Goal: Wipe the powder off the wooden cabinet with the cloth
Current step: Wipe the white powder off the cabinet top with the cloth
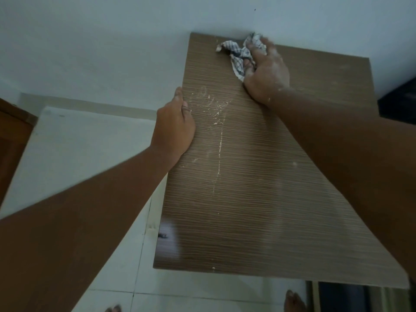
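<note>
Right fingers [267,47] curl around the bunched checked cloth [237,51], pinching it into the palm. Loose tails stick out to the left and below. Right hand [266,73] is dusted white and presses the wad down at the far edge of the wooden cabinet [258,199], right up against the wall [112,41]. Left hand [174,127] grips the cabinet's left edge, thumb along the rim and one fingertip on top. The other fingers wrap under, out of sight.

Powder [219,140]: a thin streak down the middle of the top, flecks beside the left hand, a few specks at the near edge and on the right half. My read is that wiping is partway and the mid-panel is not yet done.

Risks:
- Cloth is wadded, so the contact patch is small. A pull toward the body likely misses the streak, which sits left of the cloth's line.
- The ribbed grain runs crosswise, so pressure can pack powder into the grooves instead of lifting it.
- The right hand carries powder. If its heel drags on the top, it re-deposits.
- Sweeping off the near edge dumps powder on the tiled floor [112,278] by the bare toes [292,300].
- The left hand sits next to flecks at its edge, which are easy to skip.
</note>
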